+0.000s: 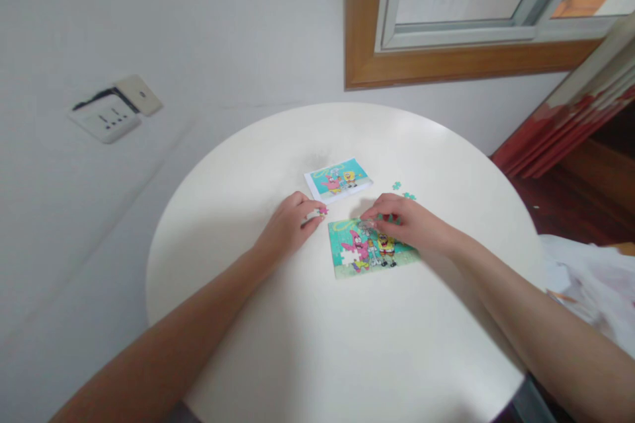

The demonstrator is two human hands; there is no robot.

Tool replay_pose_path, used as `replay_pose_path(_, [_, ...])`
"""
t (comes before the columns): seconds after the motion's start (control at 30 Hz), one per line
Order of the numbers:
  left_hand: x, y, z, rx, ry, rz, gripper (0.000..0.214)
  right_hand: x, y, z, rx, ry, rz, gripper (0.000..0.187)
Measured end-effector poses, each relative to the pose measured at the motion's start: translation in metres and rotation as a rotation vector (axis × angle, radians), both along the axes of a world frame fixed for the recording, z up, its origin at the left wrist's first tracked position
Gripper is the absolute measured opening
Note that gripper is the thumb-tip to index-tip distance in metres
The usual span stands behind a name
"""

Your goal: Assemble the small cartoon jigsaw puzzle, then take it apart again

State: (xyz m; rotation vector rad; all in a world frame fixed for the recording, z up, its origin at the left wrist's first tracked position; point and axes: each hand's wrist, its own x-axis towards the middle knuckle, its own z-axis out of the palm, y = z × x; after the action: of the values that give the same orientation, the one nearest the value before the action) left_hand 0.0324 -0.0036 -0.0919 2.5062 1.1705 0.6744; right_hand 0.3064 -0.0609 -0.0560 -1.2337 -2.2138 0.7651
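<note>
A jigsaw puzzle (357,266) with pink and yellow cartoon figures on teal lies on the white round table. White shows through a gap in its lower left part. My left hand (289,225), beside the puzzle's upper left corner, pinches a pink puzzle piece (323,210) between thumb and fingers. Over the puzzle's upper right part, my right hand (409,219) has its fingers closed on a small greyish puzzle piece (366,225) at the top edge. That hand hides the puzzle's upper right corner. Behind both hands is a picture card (340,178) showing the same scene.
Loose teal puzzle pieces (409,196) lie beyond my right hand on the table (278,344). A wall with a socket (109,117) and a wood-framed window (364,69) stands behind. To the right are a red and white curtain (540,125) and whitish plastic (595,284).
</note>
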Motion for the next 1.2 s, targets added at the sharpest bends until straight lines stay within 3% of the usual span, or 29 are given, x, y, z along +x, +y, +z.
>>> replay_pose_path(0.2, [0.001, 0.001, -0.001, -0.024, -0.065, -0.001, 0.021, -0.034, 0.032, 0.004, 0.099, -0.068, 0.063, 0.025])
replay_pose_path(0.33, [-0.005, 0.005, 0.000, -0.050, -0.113, -0.010, 0.026, -0.057, 0.056, -0.004, 0.163, -0.101, 0.052, 0.016])
replay_pose_path(0.57, [-0.017, 0.014, 0.000, -0.112, -0.144, -0.026, 0.030, -0.066, 0.079, -0.020, 0.187, -0.077, 0.182, 0.021])
replay_pose_path(0.83, [-0.016, 0.013, -0.002, -0.135, -0.169, -0.034, 0.031, -0.067, 0.092, -0.021, 0.099, -0.040, 0.289, 0.015])
replay_pose_path(1.2, [-0.009, 0.008, 0.002, -0.146, -0.169, -0.048, 0.017, -0.067, 0.088, -0.028, -0.106, 0.082, 0.183, 0.006])
